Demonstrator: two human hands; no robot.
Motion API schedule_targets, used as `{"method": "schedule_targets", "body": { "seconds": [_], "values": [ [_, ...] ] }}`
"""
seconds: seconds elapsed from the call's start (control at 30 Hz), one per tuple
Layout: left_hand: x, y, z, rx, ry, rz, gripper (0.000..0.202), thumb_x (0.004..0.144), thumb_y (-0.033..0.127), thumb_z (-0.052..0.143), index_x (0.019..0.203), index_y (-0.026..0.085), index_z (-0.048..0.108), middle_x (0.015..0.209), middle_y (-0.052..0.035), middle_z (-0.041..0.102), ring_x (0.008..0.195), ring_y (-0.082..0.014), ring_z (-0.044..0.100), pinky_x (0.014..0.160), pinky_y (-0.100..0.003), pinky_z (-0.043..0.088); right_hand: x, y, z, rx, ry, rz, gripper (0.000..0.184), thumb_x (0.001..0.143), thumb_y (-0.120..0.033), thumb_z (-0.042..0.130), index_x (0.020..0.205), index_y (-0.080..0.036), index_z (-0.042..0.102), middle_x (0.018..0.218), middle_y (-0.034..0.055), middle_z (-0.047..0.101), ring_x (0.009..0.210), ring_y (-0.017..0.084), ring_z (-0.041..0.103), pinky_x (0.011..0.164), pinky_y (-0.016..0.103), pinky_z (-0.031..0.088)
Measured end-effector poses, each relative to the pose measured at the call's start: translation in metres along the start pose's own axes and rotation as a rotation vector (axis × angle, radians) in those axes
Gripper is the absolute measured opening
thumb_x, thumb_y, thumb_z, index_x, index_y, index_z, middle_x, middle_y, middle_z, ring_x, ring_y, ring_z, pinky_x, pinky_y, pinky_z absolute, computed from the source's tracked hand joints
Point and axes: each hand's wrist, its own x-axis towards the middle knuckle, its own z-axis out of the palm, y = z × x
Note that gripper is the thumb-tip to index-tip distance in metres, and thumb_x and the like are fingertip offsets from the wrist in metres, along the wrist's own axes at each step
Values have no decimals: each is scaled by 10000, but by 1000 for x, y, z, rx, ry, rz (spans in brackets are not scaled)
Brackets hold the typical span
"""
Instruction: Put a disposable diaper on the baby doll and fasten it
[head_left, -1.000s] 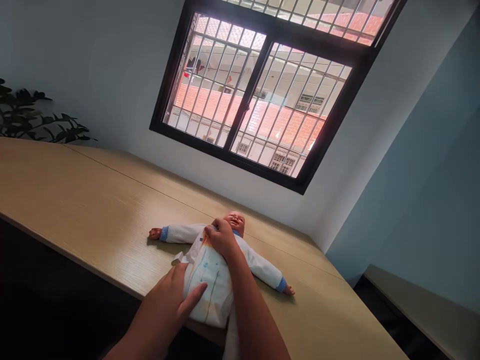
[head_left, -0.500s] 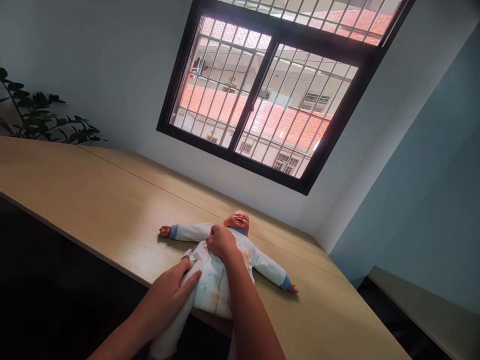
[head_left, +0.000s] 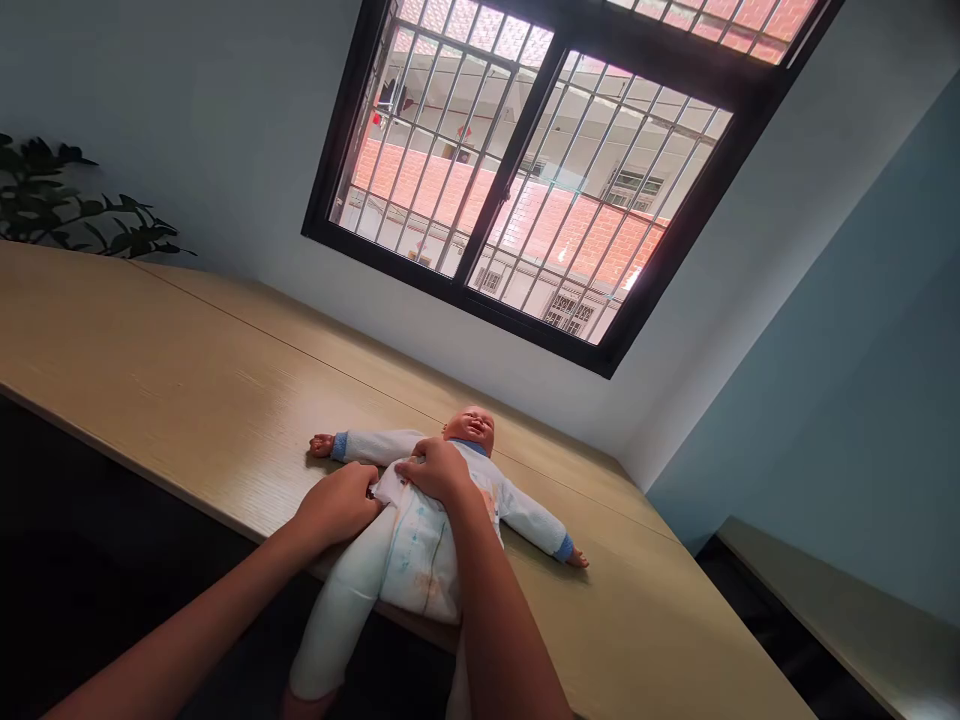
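Hands are together, side by side at the centre of the work area: the left hand (head_left: pixel 335 503) and the right hand (head_left: pixel 439 472) are both closed on the upper edge of a white diaper (head_left: pixel 416 560), their fingertips just beside each other. The folded edge of the diaper lies directly beneath the fingers.

One baby doll (head_left: pixel 469 430) lies face up on the counter (head_left: pixel 187 340), directly ahead of the hands and partly beneath them. It wears a white garment with blue cuffs (head_left: pixel 375 445), and its two arms spread to either side of the hands. One leg (head_left: pixel 337 620) extends toward the person, to the left of the right forearm (head_left: pixel 487 620), and passes beyond the near edge of the counter. The right forearm blocks part of the diaper and the doll's other leg from view.

Further items, counted: one window (head_left: pixel 517 170) with black frames and metal bars stands beyond the hands, above the far edge of the counter. One dark-leaved plant (head_left: pixel 67 200) stands far to the left of the hands, behind the counter. One pale ledge (head_left: pixel 810 590) runs along a blue wall (head_left: pixel 847 330), well to the right of the hands.
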Motion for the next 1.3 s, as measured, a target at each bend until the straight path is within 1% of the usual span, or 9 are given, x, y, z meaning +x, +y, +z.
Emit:
{"method": "schedule_targets", "body": {
  "seconds": [0.2, 0.4, 0.5, 0.6, 0.7, 0.87, 0.97, 1.1, 1.3],
  "values": [
    [7, -7, 3, -185, 58, -10, 98, 847, 287, 572, 786, 213, 591, 796, -50, 724, 775, -266, 662, 623, -328, 305, -4, -9, -3, -166, -18, -24, 161, 842, -320, 762, 926, -186, 790, 965, 116, 800, 861, 248, 694, 636, 309, 323],
    [13, -14, 11, -553, 58, -24, 176, 807, 371, 617, 779, 197, 611, 702, -22, 663, 656, -211, 607, 560, -288, 362, -9, -27, -7, -417, -58, -54, 242, 881, -207, 657, 1090, -169, 771, 1104, 144, 783, 977, 273, 709, 729, 319, 434],
    [17, -16, 17, -722, 8, -69, 218, 775, 409, 642, 801, 197, 596, 644, 7, 608, 564, -174, 562, 521, -267, 383, -10, -32, -5, -541, -18, -276, 277, 880, -142, 632, 1121, -177, 765, 1176, 152, 750, 1098, 287, 659, 865, 364, 454],
    [20, -19, 19, -840, -19, -113, 223, 723, 379, 667, 818, 195, 586, 653, 13, 608, 557, -156, 565, 518, -251, 415, -12, -32, -8, -555, -105, -462, 238, 902, -107, 600, 976, -207, 803, 1107, 109, 771, 1097, 266, 632, 918, 377, 427],
    [21, -19, 17, -890, -18, -158, 220, 660, 326, 674, 811, 187, 596, 692, 0, 645, 601, -154, 602, 561, -255, 490, -15, -28, -15, -482, -181, -416, 248, 918, -153, 605, 938, -238, 838, 988, 73, 799, 1064, 260, 636, 901, 375, 412],
    [21, -18, 13, -930, -9, -206, 200, 608, 288, 658, 761, 174, 600, 712, -17, 677, 645, -153, 640, 632, -265, 572, -17, -26, -26, -379, -292, -319, 302, 932, -469, 627, 786, -281, 814, 807, 44, 776, 1030, 278, 643, 866, 373, 429],
    [22, -19, 13, -940, 4, -237, 211, 583, 276, 672, 754, 176, 600, 671, -5, 664, 619, -152, 633, 610, -266, 579, -14, -32, -24, -485, -360, -295, 254, 895, -401, 613, 805, -269, 810, 899, 76, 795, 1131, 331, 627, 943, 446, 435],
    [24, -20, 11, -957, -1, -282, 250, 561, 280, 706, 768, 177, 612, 665, 0, 666, 639, -165, 654, 655, -292, 611, -10, -37, -17, -627, -396, -268, 333, 917, -382, 556, 976, -199, 828, 1109, 159, 793, 1239, 385, 588, 1039, 563, 416],
    [20, -6, 2, -1017, -86, -265, 306, 561, 323, 778, 798, 163, 669, 790, -60, 738, 800, -224, 723, 749, -311, 609, -11, -21, -8, -516, -342, -260, 369, 939, -370, 516, 951, -182, 834, 1108, 165, 787, 1249, 369, 577, 1048, 528, 417]
  ]
}}
